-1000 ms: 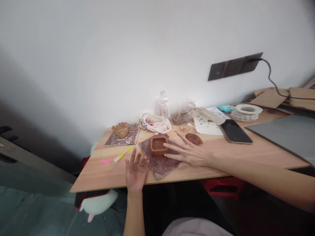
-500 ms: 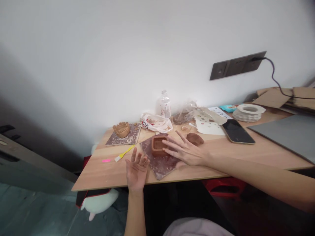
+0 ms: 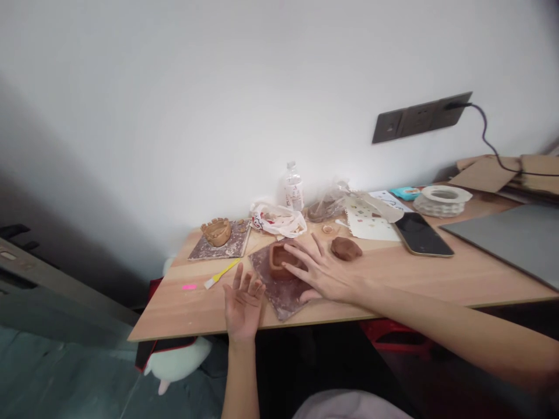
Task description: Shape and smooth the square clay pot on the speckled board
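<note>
A small rectangular clay box [image 3: 276, 265] with a hollow middle sits on a dark, clay-smeared board [image 3: 279, 302]. Over its right side spreads my right hand [image 3: 321, 270], fingers apart and holding nothing; whether the fingertips touch the clay I cannot tell. My left hand [image 3: 244, 305] is palm up at the table's front edge, left of the board, fingers loosely spread with nothing in them. A lump of brown clay [image 3: 346, 249] rests just beyond my right hand. Left of the board lies a yellow-handled brush [image 3: 222, 273].
A second board [image 3: 209, 252] at the back left bears a clay bowl [image 3: 217, 231] with a notched rim. Along the wall stand a plastic bottle [image 3: 294, 189] and a crumpled plastic bag [image 3: 279, 220]. A phone [image 3: 421, 234], white ring-shaped object [image 3: 442, 205] and grey laptop [image 3: 510, 235] occupy the right.
My right hand has shifted slightly left, covering more of the clay box and uncovering the clay lump. My left hand stays about where it was.
</note>
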A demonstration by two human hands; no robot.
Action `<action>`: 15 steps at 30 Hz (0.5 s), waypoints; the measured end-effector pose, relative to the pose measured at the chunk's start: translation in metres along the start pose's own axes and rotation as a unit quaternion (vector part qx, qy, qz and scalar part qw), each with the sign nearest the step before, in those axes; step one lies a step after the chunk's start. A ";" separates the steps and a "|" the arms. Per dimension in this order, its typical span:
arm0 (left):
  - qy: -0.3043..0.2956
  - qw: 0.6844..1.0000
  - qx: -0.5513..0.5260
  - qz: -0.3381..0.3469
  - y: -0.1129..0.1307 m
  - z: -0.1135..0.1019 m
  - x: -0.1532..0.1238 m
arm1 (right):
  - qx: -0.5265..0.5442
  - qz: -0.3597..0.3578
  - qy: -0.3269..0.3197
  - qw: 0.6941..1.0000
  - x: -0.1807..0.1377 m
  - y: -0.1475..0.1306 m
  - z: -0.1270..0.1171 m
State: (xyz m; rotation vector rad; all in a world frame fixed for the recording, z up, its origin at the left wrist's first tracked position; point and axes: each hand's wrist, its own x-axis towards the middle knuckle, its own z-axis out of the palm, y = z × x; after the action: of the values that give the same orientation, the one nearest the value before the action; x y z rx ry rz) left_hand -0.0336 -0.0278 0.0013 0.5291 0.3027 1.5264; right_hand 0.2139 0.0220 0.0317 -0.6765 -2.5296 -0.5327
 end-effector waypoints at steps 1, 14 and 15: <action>-0.008 1.000 -0.010 -0.003 0.000 0.000 0.000 | -0.002 0.005 0.006 1.000 -0.007 0.003 0.002; 0.005 0.999 -0.031 -0.004 0.003 0.004 0.000 | 0.037 0.136 0.048 0.989 -0.038 -0.017 0.012; 0.006 1.000 -0.031 -0.005 0.003 0.005 0.000 | 0.034 0.143 0.043 0.988 -0.037 -0.021 0.013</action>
State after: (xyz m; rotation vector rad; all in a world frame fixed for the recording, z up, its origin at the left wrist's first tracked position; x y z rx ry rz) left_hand -0.0336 -0.0281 0.0068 0.4703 0.2656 1.5249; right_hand 0.2270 -0.0018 -0.0035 -0.9490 -2.3063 -0.3654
